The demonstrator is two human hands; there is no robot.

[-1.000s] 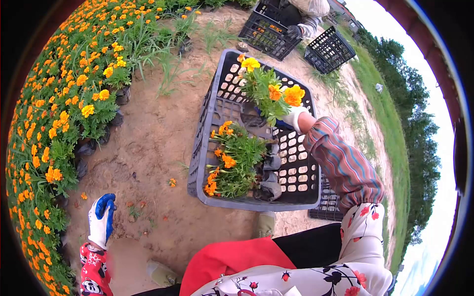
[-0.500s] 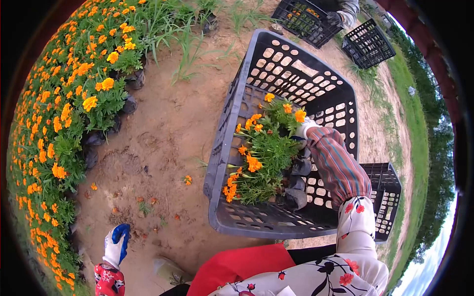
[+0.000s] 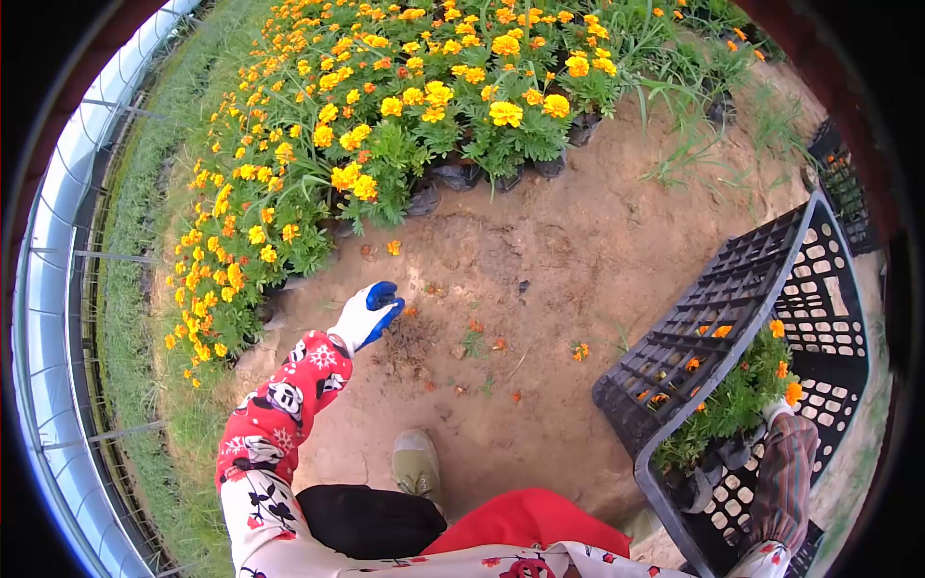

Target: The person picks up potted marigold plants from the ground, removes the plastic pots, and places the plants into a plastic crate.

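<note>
My left hand [image 3: 368, 316], in a white glove with blue-coated fingers, hangs over bare soil near the edge of the flower bed. Its fingers are loosely curled with a gap between them, and I see nothing held. My right hand [image 3: 777, 410], also in a white glove, reaches into a tilted black plastic crate [image 3: 708, 323]. It is at the potted marigolds [image 3: 737, 390] there, whose roots sit in black grow bags [image 3: 708, 485]. Leaves and my striped sleeve hide the right fingers, so their grip is not visible.
Dense rows of orange marigolds [image 3: 424, 106] in black bags line the far and left side. Loose blossoms [image 3: 580, 352] lie on the soil [image 3: 520, 279]. My shoe [image 3: 416, 462] stands below. Another crate [image 3: 848, 193] sits at the far right.
My view has swung left, so the crate now appears at the right edge. My left hand has reached forward toward the bed. My right hand stays inside the crate.
</note>
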